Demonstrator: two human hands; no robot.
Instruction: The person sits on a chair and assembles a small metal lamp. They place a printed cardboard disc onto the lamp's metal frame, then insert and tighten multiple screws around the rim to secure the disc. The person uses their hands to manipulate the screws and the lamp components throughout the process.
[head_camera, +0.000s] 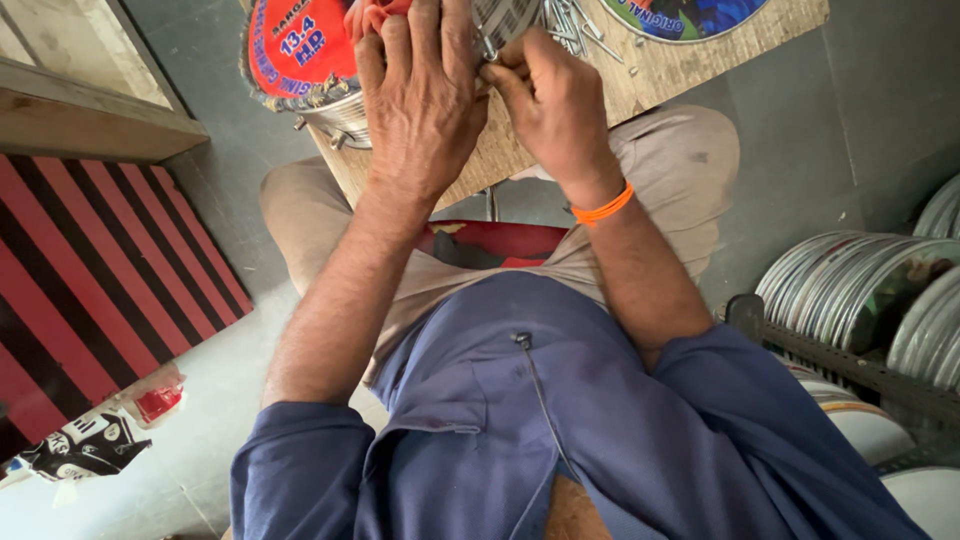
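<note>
My left hand (425, 95) lies flat, fingers together, on a round metal part with a red printed label (295, 55) that rests on a wooden board (660, 75) across my lap. Beside it, my right hand (550, 100), with an orange band at the wrist, pinches a small metal fastener at the part's rim. The fingertips of both hands are partly cut off by the top edge of the view. A heap of loose screws (575, 25) lies on the board just beyond my right hand.
A second round label, blue (690, 15), sits at the board's far edge. Stacked metal discs (860, 290) stand in a rack at the right. A red-and-black striped board (90, 290) lies on the grey floor at the left, with a wooden frame (80, 110) above it.
</note>
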